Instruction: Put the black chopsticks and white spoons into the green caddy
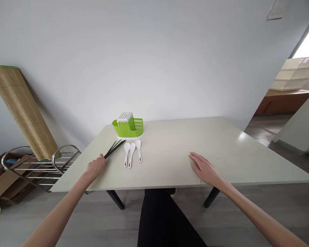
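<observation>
Left hand (95,167) pinches the near ends of black chopsticks (115,148) lying before a green holder (128,127), beside white spoons (132,153); right hand (203,167) rests flat, fingers open, well right of the holder.

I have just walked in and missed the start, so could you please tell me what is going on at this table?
A person stands at a white table. Their left hand grips the near ends of a bundle of black chopsticks lying on the tabletop. Their right hand rests flat and empty near the front edge. Three white spoons lie side by side next to the chopsticks, in front of a green cutlery holder.
</observation>
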Available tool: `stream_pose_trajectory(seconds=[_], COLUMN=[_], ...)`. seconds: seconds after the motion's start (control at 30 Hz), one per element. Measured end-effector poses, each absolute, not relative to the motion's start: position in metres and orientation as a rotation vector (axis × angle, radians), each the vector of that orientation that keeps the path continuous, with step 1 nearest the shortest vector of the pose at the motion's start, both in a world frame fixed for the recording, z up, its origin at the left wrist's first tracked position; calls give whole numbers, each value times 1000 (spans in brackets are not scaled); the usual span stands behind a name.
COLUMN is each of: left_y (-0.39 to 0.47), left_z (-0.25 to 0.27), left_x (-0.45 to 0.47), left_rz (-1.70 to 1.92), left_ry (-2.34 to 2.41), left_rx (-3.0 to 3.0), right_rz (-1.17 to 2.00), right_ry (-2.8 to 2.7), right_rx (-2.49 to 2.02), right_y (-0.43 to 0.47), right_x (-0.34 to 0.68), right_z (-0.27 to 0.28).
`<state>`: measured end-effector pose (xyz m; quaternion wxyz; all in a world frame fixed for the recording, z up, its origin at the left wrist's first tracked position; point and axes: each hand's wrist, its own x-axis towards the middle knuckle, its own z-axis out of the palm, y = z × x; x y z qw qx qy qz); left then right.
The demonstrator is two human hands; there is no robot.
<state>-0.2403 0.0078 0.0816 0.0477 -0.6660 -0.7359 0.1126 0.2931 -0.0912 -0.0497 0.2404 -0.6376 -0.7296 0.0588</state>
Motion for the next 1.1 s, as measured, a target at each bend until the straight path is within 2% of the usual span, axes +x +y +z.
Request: stream_pose_trajectory(seconds=[0.17,0.3,0.57,1.1], left_y=[-9,-18,-27,-28], left_z=[87,92,69,38], left_x=[-222,-160,-26,28], left_rz=[113,-147,160,340], left_ry=[-2220,-2202,-1922,-1788], left_rx=[-2110,-2402,-2678,-2747], right_rz=[149,160,166,200], right_ry=[-1986,-1968,-1930,-1910], right_rx=[-1754,-1755,-1732,-1716], right_y=[-91,-91,-92,-89], right_x=[292,291,290,293], right_z=[-50,-50,-43,-48])
